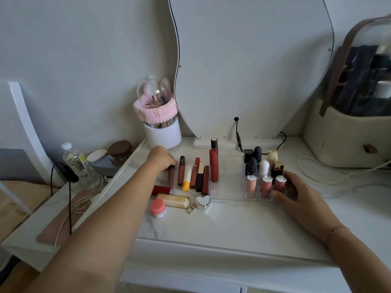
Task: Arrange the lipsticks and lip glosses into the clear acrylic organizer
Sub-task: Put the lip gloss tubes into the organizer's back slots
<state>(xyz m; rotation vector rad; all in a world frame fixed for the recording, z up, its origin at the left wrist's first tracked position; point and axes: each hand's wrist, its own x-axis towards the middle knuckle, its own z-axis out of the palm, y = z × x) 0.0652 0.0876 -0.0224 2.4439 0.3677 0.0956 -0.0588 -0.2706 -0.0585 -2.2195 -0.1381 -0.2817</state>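
A clear acrylic organizer (228, 195) sits mid-table. Its right compartments hold several upright lipsticks and glosses, such as a peach gloss (251, 186). A tall red lip gloss (214, 163) stands upright at its left end. Left of it, several tubes lie side by side on the table, among them a yellow-capped white tube (187, 177) and a brown gloss (181, 170). My left hand (161, 158) is curled over the top of the leftmost mauve-brown gloss (171, 176). My right hand (296, 190) rests against the organizer's right front corner, fingers touching its wall.
A short red tube (161, 189), a cream rectangular case (173, 200), a pink-capped jar (158, 208) and a silver heart keychain (202, 202) lie near the front left. A white brush holder (163, 133), a mirror (249, 66) and a cable (238, 132) stand behind. A beige bag (347, 134) is at right.
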